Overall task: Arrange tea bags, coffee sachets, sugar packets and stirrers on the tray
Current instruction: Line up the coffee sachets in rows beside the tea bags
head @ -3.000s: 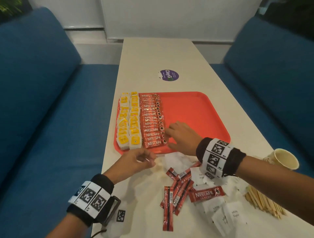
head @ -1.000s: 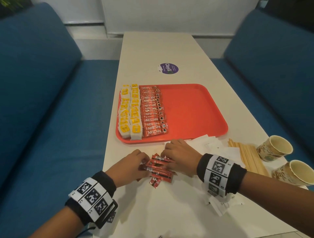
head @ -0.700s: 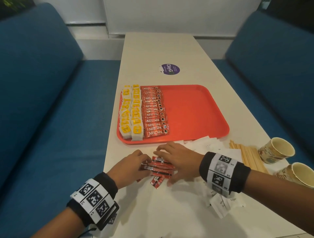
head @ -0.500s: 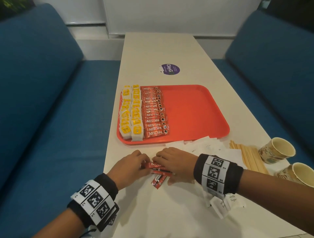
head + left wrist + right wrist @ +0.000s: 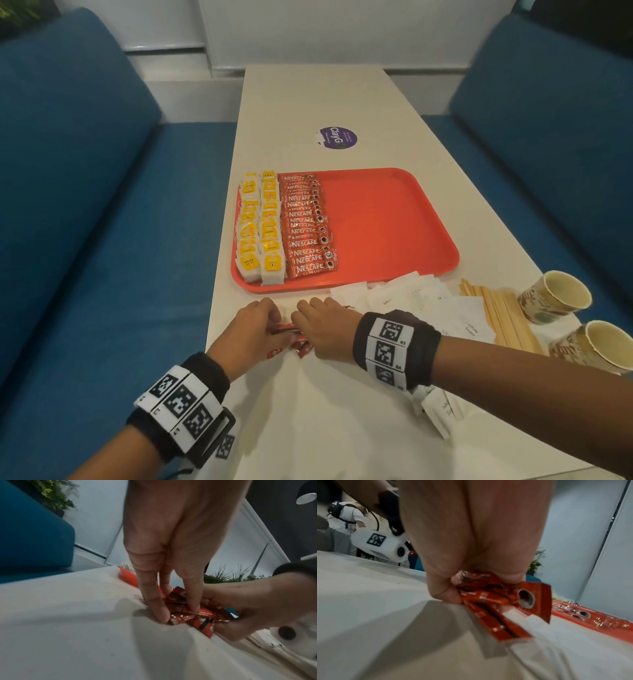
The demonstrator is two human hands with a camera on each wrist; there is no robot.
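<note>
Both hands meet just short of the tray's near edge: the left hand [image 5: 255, 327] and right hand [image 5: 323, 327] pinch one bunch of red foil coffee sachets [image 5: 294, 339] between curled fingers on the long white table [image 5: 325, 418].

The flat red plastic tray [image 5: 387, 226] holds two columns of yellow-and-white tea bags [image 5: 262, 229] along its left edge and a column of red coffee sachets [image 5: 310, 224] beside them; its right half is bare.

The left wrist view shows fingertips [image 5: 161, 614] pressing the bunch [image 5: 188, 614]; the right wrist view shows a printed cup on one sachet [image 5: 527, 599].

White paper sugar packets [image 5: 411, 298], pale wooden stirrers [image 5: 500, 315] and two patterned paper cups [image 5: 555, 296] lie toward the table's right edge.
</note>
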